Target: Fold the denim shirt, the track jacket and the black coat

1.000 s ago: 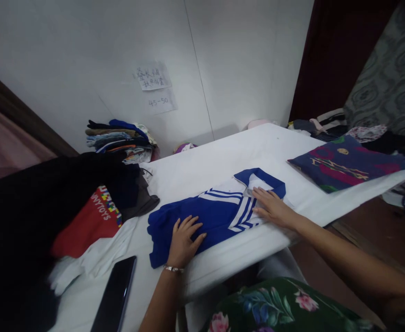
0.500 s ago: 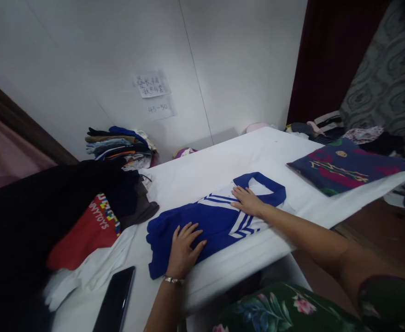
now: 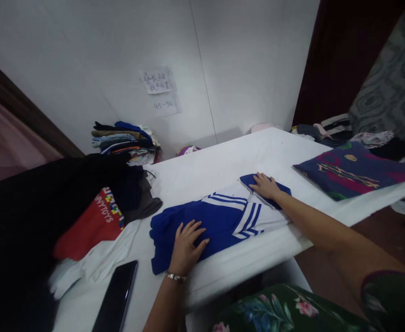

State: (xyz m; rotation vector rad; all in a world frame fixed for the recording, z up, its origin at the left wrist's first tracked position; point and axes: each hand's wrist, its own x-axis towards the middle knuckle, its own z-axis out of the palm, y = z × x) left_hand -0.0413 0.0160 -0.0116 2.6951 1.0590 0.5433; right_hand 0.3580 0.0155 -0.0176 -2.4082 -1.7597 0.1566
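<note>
A blue and white shirt with striped chevrons lies folded into a long strip near the front edge of the white-covered table. My left hand rests open on its blue lower end, fingers spread. At the other end, my right hand lies on the blue collar, palm down with fingers extended. The collar is pressed flat under it, and part of it is hidden by the hand and forearm.
Left of the shirt are a smartphone, a red garment and a dark heap of clothes. Folded clothes are stacked against the wall. A dark patterned garment lies at the right, with more clothes behind.
My right hand has moved from the shirt's chest up onto the collar, whose standing loop now lies flat. My left hand stays on the lower end. The view has shifted slightly.
</note>
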